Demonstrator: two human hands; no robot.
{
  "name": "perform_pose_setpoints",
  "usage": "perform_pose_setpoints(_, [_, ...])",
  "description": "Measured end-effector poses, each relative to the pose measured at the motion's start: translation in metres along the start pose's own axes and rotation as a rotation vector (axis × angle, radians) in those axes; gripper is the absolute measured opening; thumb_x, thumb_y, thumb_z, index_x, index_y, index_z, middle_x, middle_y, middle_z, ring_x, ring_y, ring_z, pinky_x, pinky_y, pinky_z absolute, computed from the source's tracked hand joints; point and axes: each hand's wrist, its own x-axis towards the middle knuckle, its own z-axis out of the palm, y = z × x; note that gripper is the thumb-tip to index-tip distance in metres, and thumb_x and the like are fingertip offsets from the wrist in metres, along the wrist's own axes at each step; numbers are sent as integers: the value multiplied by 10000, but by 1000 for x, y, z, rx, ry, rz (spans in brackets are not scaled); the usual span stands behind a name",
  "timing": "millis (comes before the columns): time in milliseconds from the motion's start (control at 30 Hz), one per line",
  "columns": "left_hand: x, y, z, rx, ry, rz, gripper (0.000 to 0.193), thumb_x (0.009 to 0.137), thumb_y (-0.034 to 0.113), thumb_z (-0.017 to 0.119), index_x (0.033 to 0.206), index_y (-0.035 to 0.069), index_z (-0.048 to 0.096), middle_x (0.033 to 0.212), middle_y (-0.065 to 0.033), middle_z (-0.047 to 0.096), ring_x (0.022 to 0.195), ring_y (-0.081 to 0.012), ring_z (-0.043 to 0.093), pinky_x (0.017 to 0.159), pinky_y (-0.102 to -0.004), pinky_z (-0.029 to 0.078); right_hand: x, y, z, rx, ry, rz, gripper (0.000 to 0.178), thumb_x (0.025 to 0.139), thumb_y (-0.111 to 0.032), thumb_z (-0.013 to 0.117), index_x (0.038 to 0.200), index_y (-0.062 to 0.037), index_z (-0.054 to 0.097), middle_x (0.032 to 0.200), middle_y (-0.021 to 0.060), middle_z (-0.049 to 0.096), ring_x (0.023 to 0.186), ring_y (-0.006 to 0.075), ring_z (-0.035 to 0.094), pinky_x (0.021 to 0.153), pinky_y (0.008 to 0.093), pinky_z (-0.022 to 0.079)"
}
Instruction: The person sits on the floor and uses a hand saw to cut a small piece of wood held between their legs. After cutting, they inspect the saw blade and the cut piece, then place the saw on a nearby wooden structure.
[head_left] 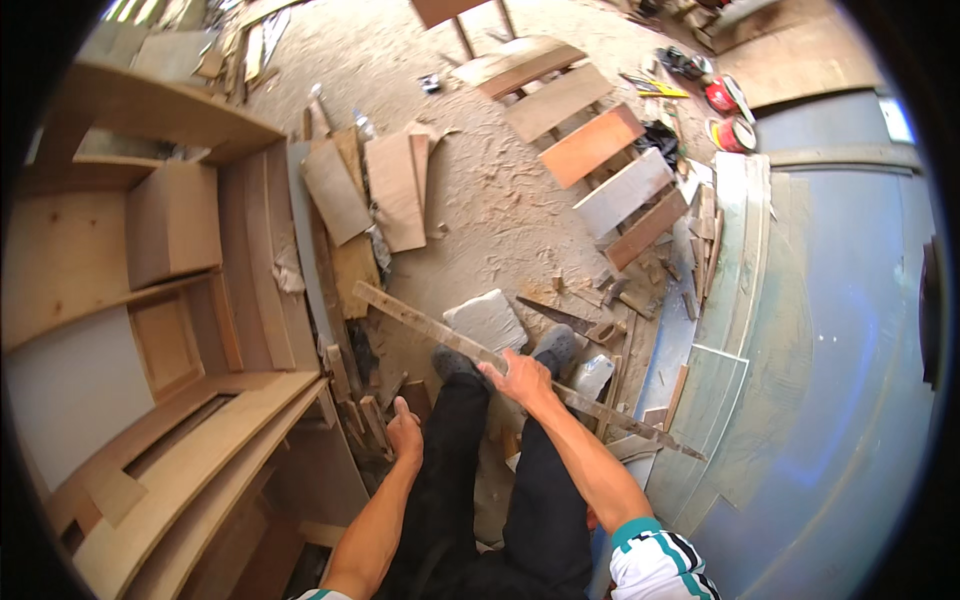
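A long, narrow wooden strip (pixel 430 326) lies slantwise in front of me, from the far left down to the near right. My right hand (pixel 518 380) is closed around it near its middle, above my knees. To the left, my left hand (pixel 405 434) is apart from the strip, with its thumb raised and its other fingers curled. Nothing shows in it, and wood offcuts (pixel 375 425) stand close by. Just beyond the strip, between my feet, sits a whitish block (pixel 487 320). A handsaw (pixel 560 317) rests on the ground by my right shoe.
An unfinished wooden cabinet (pixel 175 235) fills the left side. On the right lies a large grey-blue panel (pixel 830 330). Several boards (pixel 592 145) are laid in a row ahead. Plywood pieces (pixel 395 190) lean beside the cabinet. Red cans (pixel 732 133) stand at the far right.
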Motion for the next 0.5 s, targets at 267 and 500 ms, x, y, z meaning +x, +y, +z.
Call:
perform_pose_setpoints(267, [-39,51,94,-22,-189,91,591,1009,522,443,738,22,603,579,44,382,482,-82,342,467,-269,268,-15,87,-26,190,32,142,677,855,-658,556,1055,-17,644,903,263,693,889,429,677,773,503,529])
perform_pose_setpoints(500, [-85,79,193,101,-498,167,424,1020,377,502,899,-12,620,611,7,475,538,-73,412,495,-234,308,-22,172,-24,394,118,277,725,833,-694,562,1034,-2,644,923,269,692,919,412,681,778,487,539])
